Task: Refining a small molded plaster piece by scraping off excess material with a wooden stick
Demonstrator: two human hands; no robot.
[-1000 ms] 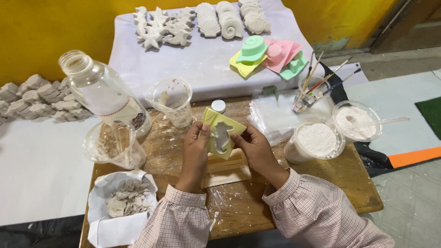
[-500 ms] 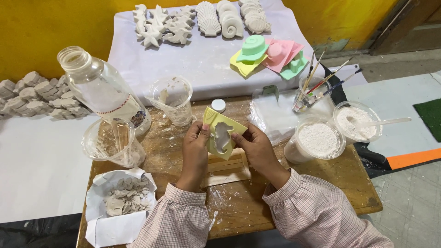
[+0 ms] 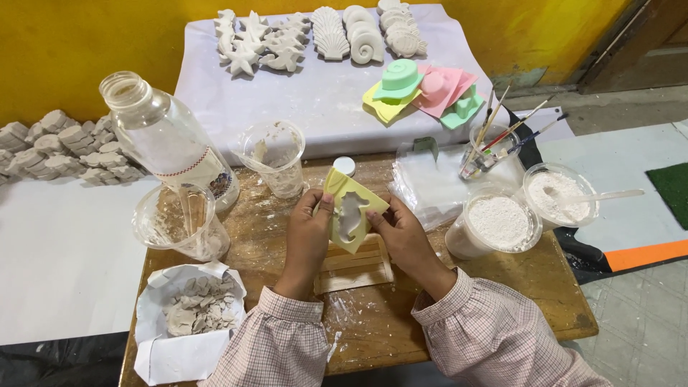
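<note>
The yellow mould [image 3: 351,210], white cast inside, is pinched by both edges above the surface's middle: left hand [image 3: 307,231] and right hand [image 3: 396,231] grasp it, seemingly flexing it over a wooden rack [image 3: 355,265]. A powder tub [image 3: 494,228] sits near the right edge.

Powder-dusted wooden table [image 3: 459,315] with plastic cups [image 3: 272,154], bottle [image 3: 168,140], powder tubs [image 3: 498,226], wooden rack [image 3: 355,265].

Light: bright, even, soft from above
Shadows: faint
Focus: sharp throughout
Edges: slight wide-angle bending at the corners
</note>
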